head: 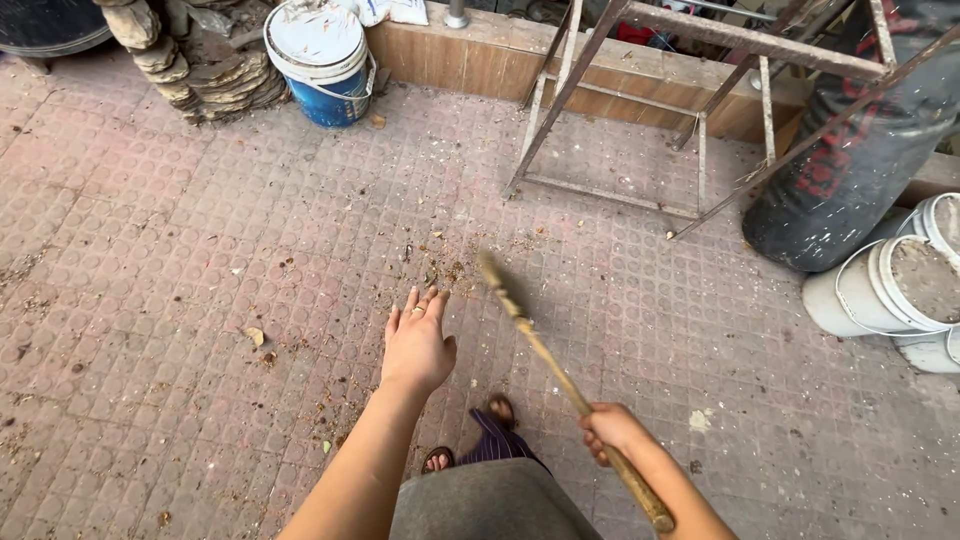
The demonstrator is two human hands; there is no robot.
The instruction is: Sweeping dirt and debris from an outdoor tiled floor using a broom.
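Gripping the long brown wooden broom stick (570, 385) in my clenched right hand (612, 430), left hand (416, 345) open and empty, I should sweep low toward the scattered leaf litter (445, 268).

A single head-worn camera looks steeply down and forward over the paved floor (150, 250). The person's own feet lie at the bottom edge, close under the lens. The blue bucket (322, 60) stands far off at the top edge, left of centre.
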